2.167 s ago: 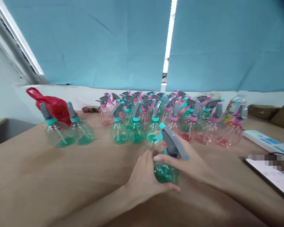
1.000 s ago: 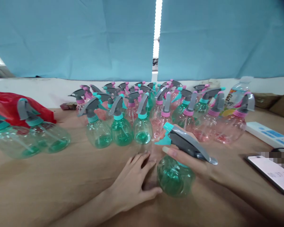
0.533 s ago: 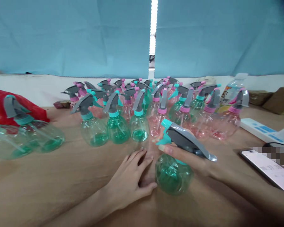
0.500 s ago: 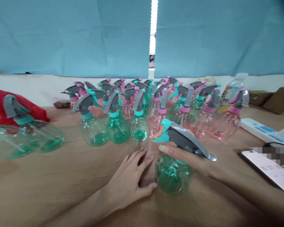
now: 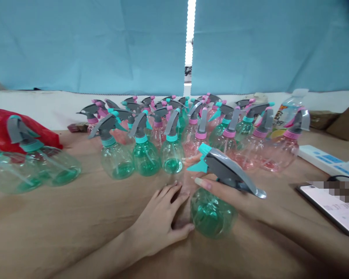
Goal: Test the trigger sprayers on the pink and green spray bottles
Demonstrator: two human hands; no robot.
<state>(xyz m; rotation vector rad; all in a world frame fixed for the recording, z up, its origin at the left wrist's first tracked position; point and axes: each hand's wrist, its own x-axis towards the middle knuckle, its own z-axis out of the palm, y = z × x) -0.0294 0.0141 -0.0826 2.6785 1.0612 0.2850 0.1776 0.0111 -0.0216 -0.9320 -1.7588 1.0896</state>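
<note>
My right hand [image 5: 223, 190] grips a green spray bottle [image 5: 212, 215] around its neck, just under the grey and turquoise trigger head. The bottle leans, with its nozzle pointing up and to the left. Part of its neck is hidden by my fingers. Flat on the table beside it lies my left hand [image 5: 159, 221], fingers spread, its thumb tip close to the bottle's left side. Beyond my hands stand green spray bottles [image 5: 147, 159] with turquoise collars and pink spray bottles [image 5: 279, 155] with pink collars, in several rows.
At the left, two more green spray bottles [image 5: 56, 166] stand before a red plastic bag [image 5: 31, 126]. To the right are a phone [image 5: 328, 205], a white power strip [image 5: 325, 159], a clear drink bottle [image 5: 291, 106] and brown boxes [image 5: 346, 124]. A blue curtain [image 5: 90, 46] hangs behind the table.
Both hands and the held spray bottle stay almost in place. The background has shifted slightly to the right in view.
</note>
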